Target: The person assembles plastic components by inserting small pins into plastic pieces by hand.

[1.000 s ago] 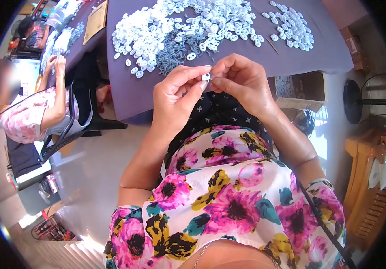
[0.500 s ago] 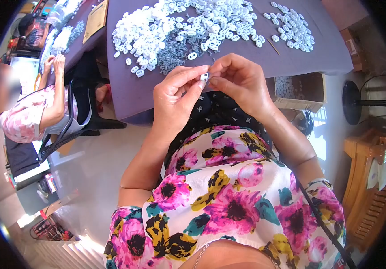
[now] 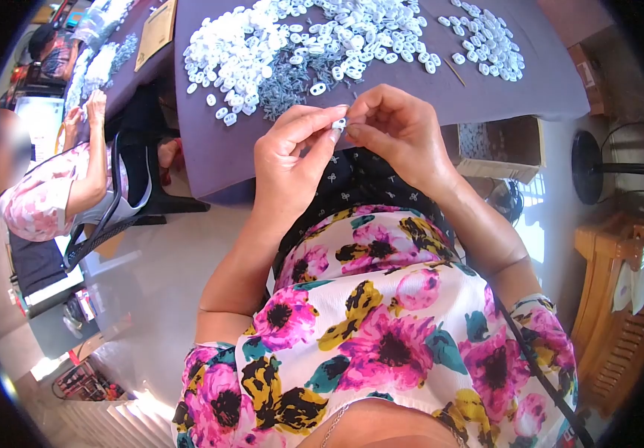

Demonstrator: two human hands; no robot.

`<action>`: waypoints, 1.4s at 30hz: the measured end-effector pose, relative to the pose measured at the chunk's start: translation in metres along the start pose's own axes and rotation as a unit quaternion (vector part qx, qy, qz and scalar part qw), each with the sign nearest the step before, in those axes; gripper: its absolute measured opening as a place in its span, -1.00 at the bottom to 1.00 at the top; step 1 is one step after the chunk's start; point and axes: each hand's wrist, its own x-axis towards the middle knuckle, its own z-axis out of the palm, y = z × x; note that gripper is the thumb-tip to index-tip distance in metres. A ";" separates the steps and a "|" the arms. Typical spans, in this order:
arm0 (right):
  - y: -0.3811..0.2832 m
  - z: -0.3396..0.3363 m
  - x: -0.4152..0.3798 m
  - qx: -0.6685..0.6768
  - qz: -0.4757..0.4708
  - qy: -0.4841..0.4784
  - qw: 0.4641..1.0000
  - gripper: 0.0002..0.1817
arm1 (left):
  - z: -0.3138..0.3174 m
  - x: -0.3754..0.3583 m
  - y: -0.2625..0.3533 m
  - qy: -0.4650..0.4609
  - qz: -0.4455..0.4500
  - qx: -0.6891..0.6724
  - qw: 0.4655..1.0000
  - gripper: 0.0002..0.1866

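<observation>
My left hand point(image 3: 296, 149) pinches a small white plastic piece point(image 3: 338, 124) with a dark hole between thumb and fingertips, just past the table's near edge. Close on its right, my right hand point(image 3: 400, 134) has its thumb and index finger pressed together beside the piece; whatever they hold is too small to make out. Beyond my hands, a heap of white two-holed pieces point(image 3: 225, 56) lies on the purple-grey tabletop point(image 3: 214, 149), with a pile of small dark grey parts point(image 3: 281, 93) against it. One white piece point(image 3: 317, 89) rests apart near my left hand.
A smaller group of white pieces point(image 3: 494, 45) and a thin brown stick point(image 3: 454, 72) lie at the right. Under the table edge stands an open cardboard box point(image 3: 497, 164). At the left, a co-worker point(image 3: 53, 187) sits on a chair. A black stand point(image 3: 589, 169) is at the far right.
Both hands stay close together around the white piece, with only a slight shift of my fingers. The view has moved a little, and the co-worker's hands have shifted slightly.
</observation>
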 end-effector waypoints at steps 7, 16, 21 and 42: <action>0.006 0.003 0.003 -0.036 -0.020 0.012 0.999 -0.92 | 0.000 0.002 -0.005 0.016 0.008 0.058 0.998 -0.73; 0.023 -0.001 0.005 -0.074 0.023 -0.002 0.997 -0.92 | -0.006 0.002 -0.028 -0.024 -0.043 0.088 0.995 -0.76; 0.012 -0.013 0.013 -0.003 0.106 -0.059 0.993 -0.91 | -0.010 0.007 -0.032 -0.045 -0.129 -0.014 0.991 -0.64; 0.025 -0.016 0.016 0.062 0.084 -0.001 0.994 -0.87 | 0.002 0.009 -0.033 -0.035 -0.114 -0.115 0.986 -0.55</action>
